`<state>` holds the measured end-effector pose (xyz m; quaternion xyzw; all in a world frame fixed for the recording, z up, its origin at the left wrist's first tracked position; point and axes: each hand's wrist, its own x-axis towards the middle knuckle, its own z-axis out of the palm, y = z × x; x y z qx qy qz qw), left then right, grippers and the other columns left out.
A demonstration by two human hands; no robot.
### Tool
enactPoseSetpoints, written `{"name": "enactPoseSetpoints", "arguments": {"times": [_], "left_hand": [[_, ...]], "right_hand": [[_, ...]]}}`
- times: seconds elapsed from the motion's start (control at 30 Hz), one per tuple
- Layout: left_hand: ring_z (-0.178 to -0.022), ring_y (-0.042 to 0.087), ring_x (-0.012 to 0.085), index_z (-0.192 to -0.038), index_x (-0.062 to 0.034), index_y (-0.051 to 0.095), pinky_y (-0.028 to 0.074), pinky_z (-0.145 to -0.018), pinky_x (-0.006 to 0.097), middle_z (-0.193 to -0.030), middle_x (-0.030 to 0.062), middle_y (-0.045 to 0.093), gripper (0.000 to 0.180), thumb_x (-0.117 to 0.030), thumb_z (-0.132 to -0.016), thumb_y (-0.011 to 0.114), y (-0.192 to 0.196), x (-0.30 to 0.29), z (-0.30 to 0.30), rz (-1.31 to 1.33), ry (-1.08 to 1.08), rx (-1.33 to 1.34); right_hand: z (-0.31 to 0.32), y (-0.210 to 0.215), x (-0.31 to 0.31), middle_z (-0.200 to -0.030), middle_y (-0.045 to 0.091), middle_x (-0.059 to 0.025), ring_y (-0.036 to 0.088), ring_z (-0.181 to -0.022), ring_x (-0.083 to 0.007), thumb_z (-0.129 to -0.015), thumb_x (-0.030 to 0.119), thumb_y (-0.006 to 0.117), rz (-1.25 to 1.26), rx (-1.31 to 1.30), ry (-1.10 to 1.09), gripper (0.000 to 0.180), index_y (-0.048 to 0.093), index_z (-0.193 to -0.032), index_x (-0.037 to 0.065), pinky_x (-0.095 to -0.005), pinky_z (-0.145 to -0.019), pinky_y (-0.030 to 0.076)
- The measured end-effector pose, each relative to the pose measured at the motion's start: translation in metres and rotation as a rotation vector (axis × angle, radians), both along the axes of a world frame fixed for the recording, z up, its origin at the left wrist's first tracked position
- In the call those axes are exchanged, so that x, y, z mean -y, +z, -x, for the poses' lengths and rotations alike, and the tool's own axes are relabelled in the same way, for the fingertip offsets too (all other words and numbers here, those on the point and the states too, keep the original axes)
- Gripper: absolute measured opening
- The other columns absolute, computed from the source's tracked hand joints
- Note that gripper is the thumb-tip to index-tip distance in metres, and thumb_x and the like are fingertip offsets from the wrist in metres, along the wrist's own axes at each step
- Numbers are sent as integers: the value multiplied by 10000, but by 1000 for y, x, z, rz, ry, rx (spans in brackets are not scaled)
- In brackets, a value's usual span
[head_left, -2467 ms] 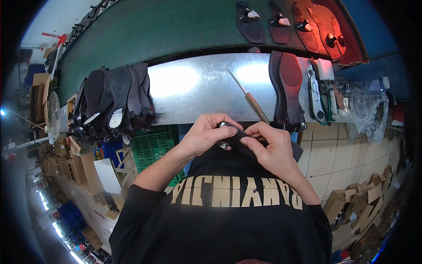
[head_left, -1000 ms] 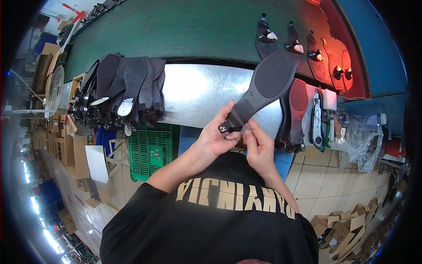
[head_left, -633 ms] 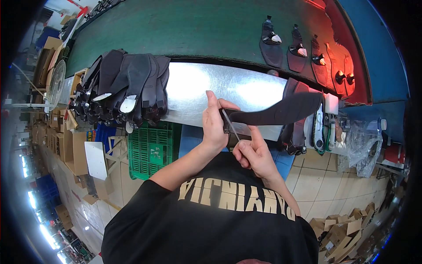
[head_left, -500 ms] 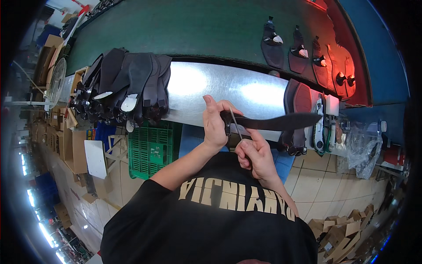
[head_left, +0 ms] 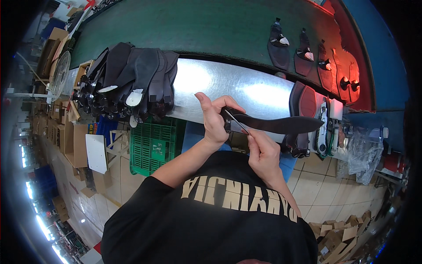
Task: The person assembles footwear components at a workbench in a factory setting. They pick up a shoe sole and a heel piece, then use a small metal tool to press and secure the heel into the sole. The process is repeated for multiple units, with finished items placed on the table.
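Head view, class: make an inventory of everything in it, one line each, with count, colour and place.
Sandal: one, dark, in the hands
Thin metal tool: one, grey, in the right fingers
Sole pile: uncountable, black, tabletop's left
Soled footwear: at least two, dark, tabletop's right
Metal tabletop: one, silver, ahead
Sandals on the green surface: five, dark or red-lit, upper right
Green surface: one, beyond the tabletop
Cutter: one, grey and black, right
Plastic bags: uncountable, clear, far right
Crate: one, green, below the tabletop
Fan: one, whitish, left
Cardboard boxes: many, brown, left and lower right
Left hand: one, bare, at the sandal's strap end
Right hand: one, bare, holding the tool
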<state>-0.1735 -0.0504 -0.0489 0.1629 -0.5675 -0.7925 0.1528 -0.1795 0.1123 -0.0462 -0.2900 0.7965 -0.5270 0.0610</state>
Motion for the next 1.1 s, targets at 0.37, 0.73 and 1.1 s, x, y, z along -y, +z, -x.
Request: {"name": "enactPoseSetpoints", "arguments": {"times": [0.37, 0.73, 1.1], "left_hand": [[-449, 434, 156, -664, -103, 558, 322, -395, 210, -645, 50, 569, 657, -687, -894, 365, -21, 4, 15, -844, 28, 208], [-670, 570, 172, -820, -137, 536, 461, -586, 329, -752, 25, 589, 576, -692, -883, 397, -20, -18, 4, -799, -79, 263], [-590, 556, 209, -701, -90, 542, 473, -559, 324, -631, 59, 531, 659, -686, -901, 347, -18, -6, 11, -830, -35, 130]], "right_hand": [[-6, 6, -5, -750, 612, -91, 583, -606, -163, -830, -52, 540, 53, 51, 129, 302, 610, -1120, -6, -274, -562, 472], [12, 14, 5, -695, 563, -3, 452, -549, -39, -925, -1, 476, 94, 402, 10, 443, 506, -1353, 109, -209, -513, 399], [1, 5, 0, -710, 570, -178, 587, -635, -382, -872, 37, 573, -167, -43, 16, 71, 509, -860, 9, -434, -552, 456]]}}
